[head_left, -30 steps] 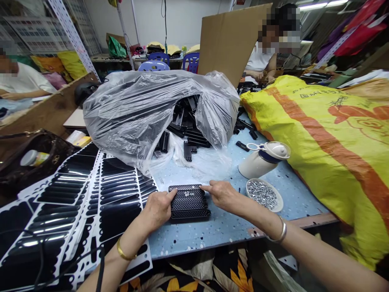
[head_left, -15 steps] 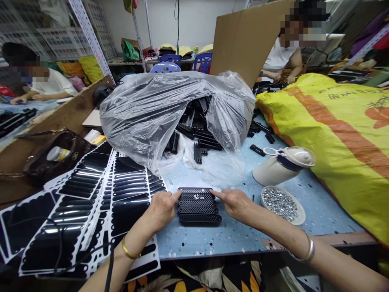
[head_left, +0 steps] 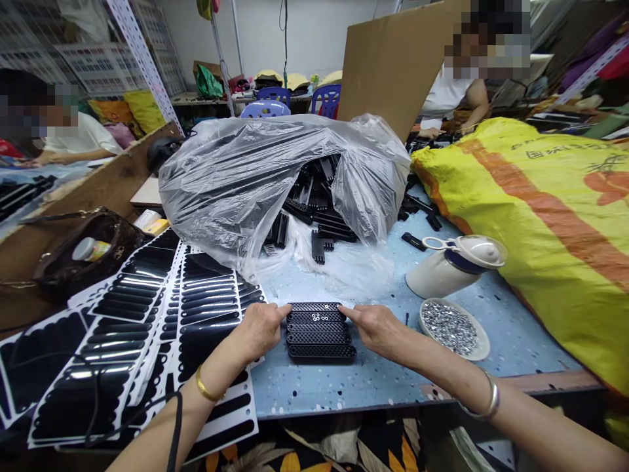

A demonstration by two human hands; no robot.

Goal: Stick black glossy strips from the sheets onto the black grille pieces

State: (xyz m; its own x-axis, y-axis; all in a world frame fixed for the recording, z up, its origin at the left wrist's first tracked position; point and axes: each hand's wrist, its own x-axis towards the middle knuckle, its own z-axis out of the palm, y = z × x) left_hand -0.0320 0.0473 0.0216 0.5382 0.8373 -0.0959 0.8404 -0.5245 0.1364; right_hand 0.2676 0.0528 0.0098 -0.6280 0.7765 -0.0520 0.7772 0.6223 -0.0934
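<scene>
Several black perforated strips (head_left: 320, 338) lie stacked in a row on the blue speckled table, with a few small white rings (head_left: 319, 318) on top. My left hand (head_left: 261, 328) touches the left end of the upper strips with its index finger; the other fingers are curled in. At the right end of the same strips, the index finger of my right hand (head_left: 377, 328) rests, its other fingers curled. Whether anything sits under either fingertip is too small to tell. A white dish (head_left: 484, 347) of small shiny metal pieces stands right of my right hand.
Behind the strips is a large clear plastic bag (head_left: 236, 170) of black parts. Black sticker sheets (head_left: 113, 367) cover the left. A white lidded jug (head_left: 435, 278) and a yellow sack (head_left: 540, 216) stand right. Two people sit farther back, one on each side.
The whole view has shifted slightly. Both index fingers remain at the ends of the upper strips. The person at the back right has moved their hands a little.
</scene>
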